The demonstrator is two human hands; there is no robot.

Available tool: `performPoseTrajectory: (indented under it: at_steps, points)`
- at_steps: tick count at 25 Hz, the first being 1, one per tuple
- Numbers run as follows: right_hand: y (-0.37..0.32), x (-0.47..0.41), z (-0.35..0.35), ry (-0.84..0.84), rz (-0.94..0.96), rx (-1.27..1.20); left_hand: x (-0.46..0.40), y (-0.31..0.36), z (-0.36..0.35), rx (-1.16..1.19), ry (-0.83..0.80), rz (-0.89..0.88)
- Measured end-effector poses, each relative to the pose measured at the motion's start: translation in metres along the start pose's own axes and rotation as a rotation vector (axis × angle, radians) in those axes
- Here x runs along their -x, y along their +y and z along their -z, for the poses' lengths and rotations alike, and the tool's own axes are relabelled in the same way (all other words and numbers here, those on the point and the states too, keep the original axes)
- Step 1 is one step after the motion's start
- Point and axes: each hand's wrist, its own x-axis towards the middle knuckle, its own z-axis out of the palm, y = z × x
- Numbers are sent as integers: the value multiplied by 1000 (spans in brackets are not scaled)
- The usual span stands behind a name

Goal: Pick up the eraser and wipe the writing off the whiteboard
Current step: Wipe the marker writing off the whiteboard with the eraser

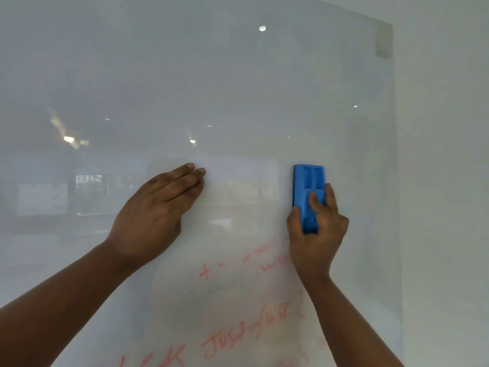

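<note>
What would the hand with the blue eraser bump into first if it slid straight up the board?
Probably nothing. Above the right hand and its blue eraser the whiteboard looks bare up to its top edge; the red writing is below.

A glossy white glass whiteboard, mounted on a pale wall, carries faint red handwritten marker text across its lower portion (partly smeared, mostly unreadable). A blue rectangular plastic eraser is pressed upright against it, beside a flat open left hand.
</note>
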Motion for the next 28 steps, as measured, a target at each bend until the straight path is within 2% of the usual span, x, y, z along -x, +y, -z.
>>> performPoseTrajectory:
  at_steps: [1, 2, 4, 5, 6, 8, 9, 10, 12, 14, 15, 17, 18, 22, 26, 28]
  points:
    - [-2, 0, -4, 30, -59, 1, -6, 6, -3, 12, -14, -2]
    - [-7, 8, -8, 10, -20, 19, -13, 13, -7, 28, -31, -7]
    - [-14, 26, -8, -127, 202, 31, -28, 25, -14, 55, -80, -24]
    - [-5, 23, -2, -145, 245, 31, -35, 29, -17, 65, -107, -32]
    - [13, 10, 4, -109, 198, 35, -40, 33, -19, 72, -125, -35]
    - [46, -20, 15, 112, -118, 1, -46, 39, -23, 72, -138, -33]
    - [51, -25, 16, 162, -216, -12, -47, 43, -24, 67, -134, -21]
    - [51, -22, 15, 168, -211, 11, -46, 46, -26, 65, -132, -8]
    - [34, -1, 11, 42, -20, 48, -44, 49, -29, 62, -127, 16]
    - [41, -1, 20, -38, 66, 23, -43, 49, -30, 49, -120, 19]
    - [54, -11, 25, -16, 14, 13, -43, 49, -31, 43, -121, 19]
    - [75, -31, 34, 143, -252, -9, -43, 50, -31, 30, -125, 25]
    - [77, -31, 34, 170, -313, -12, -43, 51, -31, 24, -127, 28]
    - [69, -6, 40, -8, -78, 66, -41, 51, -30, 13, -129, 28]
    - [78, -25, 47, 140, -290, 41, -43, 52, -31, 14, -129, 28]
    - [50, 10, 37, 19, -120, 71, -42, 51, -31, 26, -121, 21]
